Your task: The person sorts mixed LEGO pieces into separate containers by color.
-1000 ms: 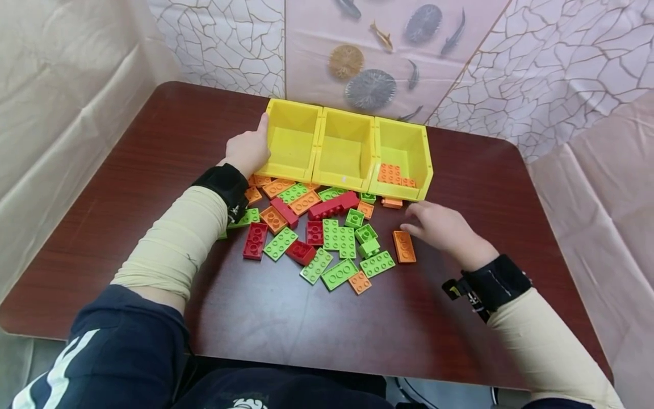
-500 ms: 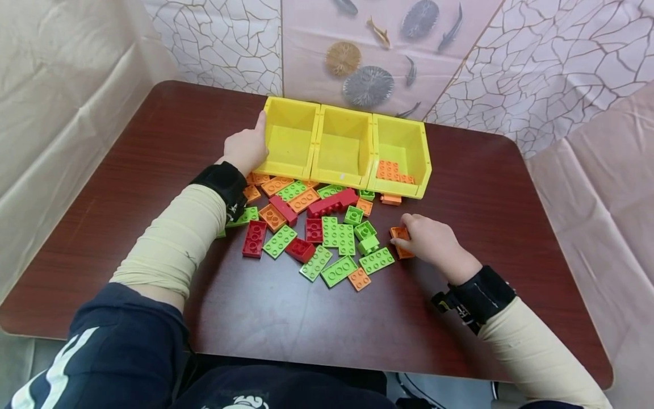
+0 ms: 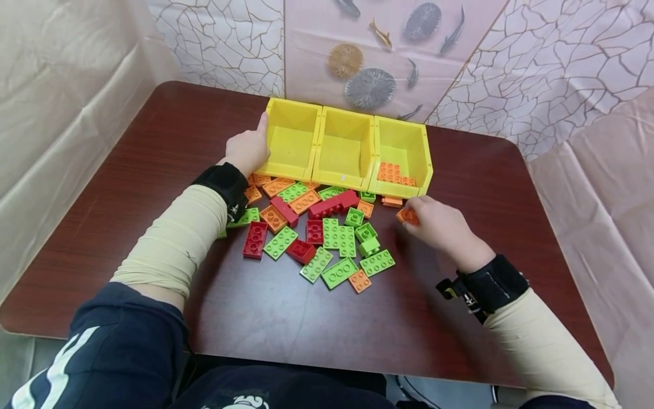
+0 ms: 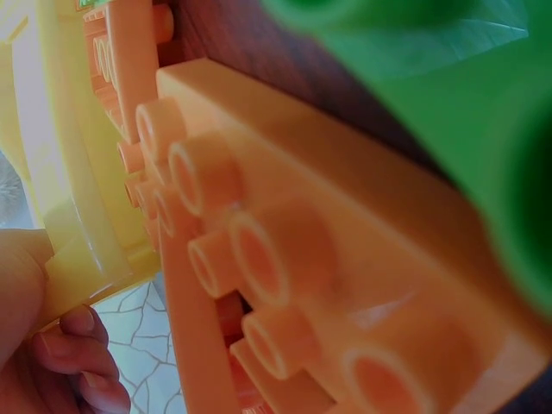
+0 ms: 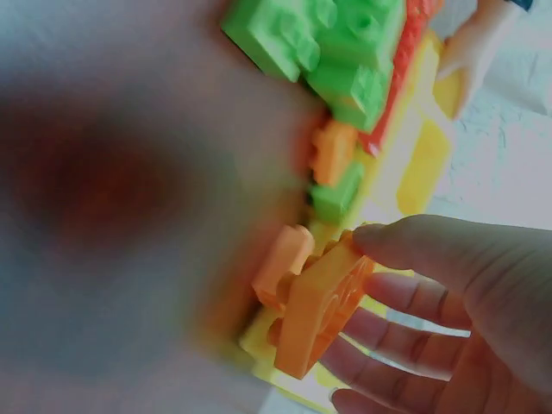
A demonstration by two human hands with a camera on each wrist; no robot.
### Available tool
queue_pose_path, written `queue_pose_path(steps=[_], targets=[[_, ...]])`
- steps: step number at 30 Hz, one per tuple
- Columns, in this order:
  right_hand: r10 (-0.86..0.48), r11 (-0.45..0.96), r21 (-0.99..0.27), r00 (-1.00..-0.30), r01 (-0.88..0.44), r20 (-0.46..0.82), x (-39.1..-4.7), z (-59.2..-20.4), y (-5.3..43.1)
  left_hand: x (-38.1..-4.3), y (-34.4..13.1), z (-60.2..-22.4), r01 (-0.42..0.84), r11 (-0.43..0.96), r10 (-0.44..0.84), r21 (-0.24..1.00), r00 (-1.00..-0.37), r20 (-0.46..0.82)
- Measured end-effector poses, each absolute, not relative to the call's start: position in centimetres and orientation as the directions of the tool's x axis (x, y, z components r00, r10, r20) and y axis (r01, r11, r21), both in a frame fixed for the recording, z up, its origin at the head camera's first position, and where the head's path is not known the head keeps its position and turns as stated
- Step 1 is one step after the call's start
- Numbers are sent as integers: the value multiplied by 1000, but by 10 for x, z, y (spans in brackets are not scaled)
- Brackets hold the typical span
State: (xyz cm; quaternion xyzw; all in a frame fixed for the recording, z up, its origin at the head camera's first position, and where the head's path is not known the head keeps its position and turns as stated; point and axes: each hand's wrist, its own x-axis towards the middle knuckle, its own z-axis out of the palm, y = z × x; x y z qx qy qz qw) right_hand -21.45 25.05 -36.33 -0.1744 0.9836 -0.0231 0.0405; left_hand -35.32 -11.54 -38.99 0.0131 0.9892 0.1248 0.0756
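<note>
My right hand (image 3: 440,226) pinches an orange building block (image 3: 407,216) between thumb and fingers, just in front of the right compartment. In the right wrist view the orange block (image 5: 319,302) is tilted, its studs facing away from the palm. My left hand (image 3: 247,150) grips the left end of a yellow three-compartment bin (image 3: 343,180). In the left wrist view, curled fingers (image 4: 82,362) show at the bin's corner. A few orange blocks (image 3: 390,172) lie in the right compartment; the other two show bare floors.
Red, green and orange blocks lie scattered before the bin, among them a long red block (image 3: 333,205), a green block (image 3: 377,263) and a small orange block (image 3: 360,281). Another orange block (image 3: 392,201) lies at the bin's front right. A patterned cloth (image 3: 393,51) hangs behind the brown table (image 3: 286,318).
My right hand has come down onto the orange block, picked it up from the table and carried it toward the bin's right compartment. The left hand has stayed at the bin's left end.
</note>
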Motion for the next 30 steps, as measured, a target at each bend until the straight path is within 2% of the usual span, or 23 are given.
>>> queue_pose_path(steps=[6,14,20,30], targets=[[-359,933,-47,-933,-358,-33,-244,-346,249,-355,-119,-392,4,968,41,250,-989,-141],[-376,927,-24,-925,-375,-63,-281,-335,239,-355,-118,-392,11,966,49,260,-989,-139],[-393,919,-22,-916,-393,-78,-310,-341,235,-355,-117,-391,5,968,44,252,-988,-147],[-407,912,-91,-911,-401,-67,-349,-356,229,-355,-119,-392,17,975,50,220,-988,-145]])
